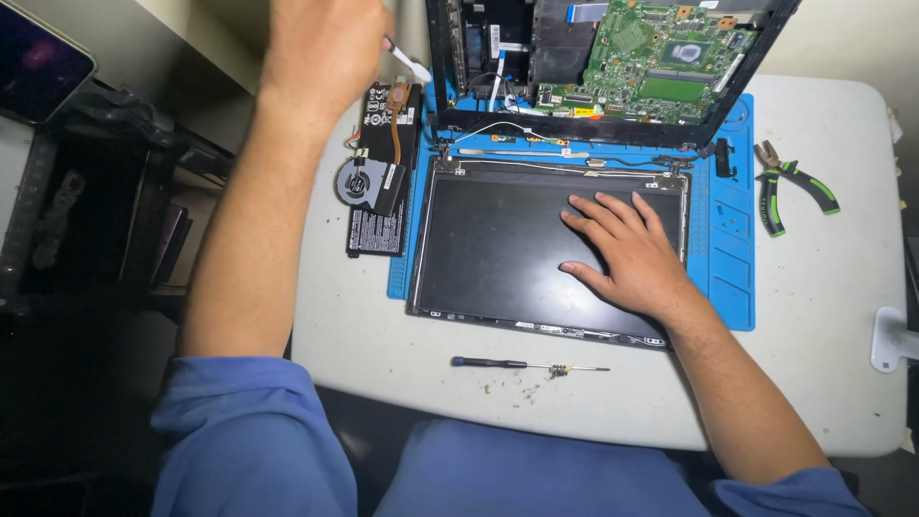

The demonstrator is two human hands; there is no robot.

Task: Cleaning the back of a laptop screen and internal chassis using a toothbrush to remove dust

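Blue silicone work mat (732, 278) on the white table (823, 383) carries a dark laptop screen panel (498, 254). The right hand (627, 254) lies flat on the panel, fingers spread. The left hand (321, 53) is raised near the opened laptop base (613, 67), closed on what looks like a white pry tool (410, 63). A screwdriver (526, 365) lies in front of the panel.

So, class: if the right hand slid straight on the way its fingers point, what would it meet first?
The right hand lies flat on the laptop screen, fingers pointing up-left; it would probably meet the screen's hinge edge first.
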